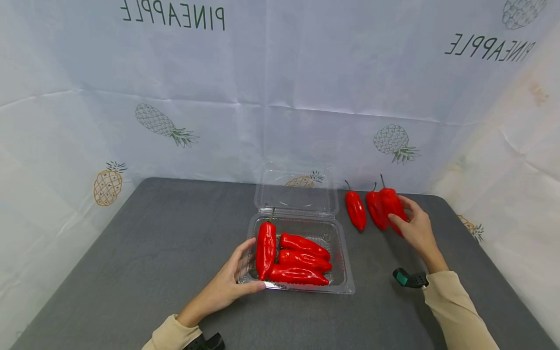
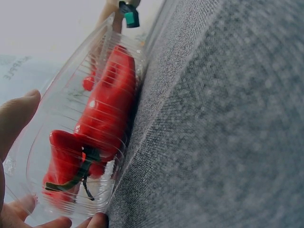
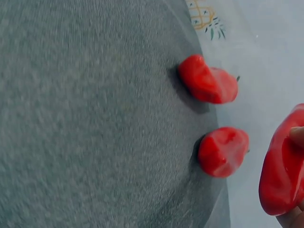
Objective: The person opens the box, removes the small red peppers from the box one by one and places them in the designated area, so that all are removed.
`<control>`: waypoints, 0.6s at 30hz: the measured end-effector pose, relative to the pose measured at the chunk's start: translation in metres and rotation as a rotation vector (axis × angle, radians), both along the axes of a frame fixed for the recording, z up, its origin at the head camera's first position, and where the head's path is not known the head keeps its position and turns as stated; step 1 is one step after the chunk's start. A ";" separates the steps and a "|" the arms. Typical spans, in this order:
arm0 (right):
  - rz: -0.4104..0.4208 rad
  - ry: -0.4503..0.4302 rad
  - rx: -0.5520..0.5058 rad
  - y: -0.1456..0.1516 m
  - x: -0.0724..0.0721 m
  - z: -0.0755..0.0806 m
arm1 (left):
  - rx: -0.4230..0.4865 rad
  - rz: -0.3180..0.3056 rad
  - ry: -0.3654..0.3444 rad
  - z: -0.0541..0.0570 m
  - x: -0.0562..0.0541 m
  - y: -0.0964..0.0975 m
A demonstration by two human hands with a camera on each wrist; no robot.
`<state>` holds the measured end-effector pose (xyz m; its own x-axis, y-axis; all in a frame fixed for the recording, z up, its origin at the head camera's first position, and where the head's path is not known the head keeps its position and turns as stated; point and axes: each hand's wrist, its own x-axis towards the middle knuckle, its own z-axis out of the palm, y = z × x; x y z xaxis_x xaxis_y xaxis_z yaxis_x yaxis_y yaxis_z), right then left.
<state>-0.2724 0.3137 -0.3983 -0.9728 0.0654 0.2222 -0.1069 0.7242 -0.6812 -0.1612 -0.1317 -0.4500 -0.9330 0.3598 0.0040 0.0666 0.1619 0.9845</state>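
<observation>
A clear plastic clamshell container point(image 1: 343, 262) stands with its lid point(image 1: 297, 189) tipped back. Inside, one red pepper point(image 1: 266, 250) lies lengthwise along the left wall and several more peppers point(image 1: 305, 261) lie crosswise beside it. My left hand point(image 1: 225, 279) grips the front left corner; its thumb point(image 2: 19, 111) and fingertips show around the plastic in the left wrist view. At the right, my right hand point(image 1: 415, 228) pinches a red pepper point(image 3: 281, 171) between thumb and fingers, raised off the table. Two other peppers point(image 1: 355, 210) point(image 3: 223, 151) lie on the table to its left.
The grey table point(image 1: 175, 233) ends at a pale cloth point(image 1: 306, 87) printed with pineapples, which hangs behind it and at the sides. A black band with a green patch point(image 1: 409, 278) sits on the right wrist.
</observation>
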 end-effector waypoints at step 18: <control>-0.107 -0.079 0.026 0.022 -0.021 -0.012 | 0.004 0.002 -0.002 0.000 0.000 0.001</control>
<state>-0.2935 0.3356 -0.4100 -0.9751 0.1650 0.1479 0.0255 0.7463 -0.6651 -0.1617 -0.1305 -0.4498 -0.9338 0.3577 0.0038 0.0645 0.1579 0.9853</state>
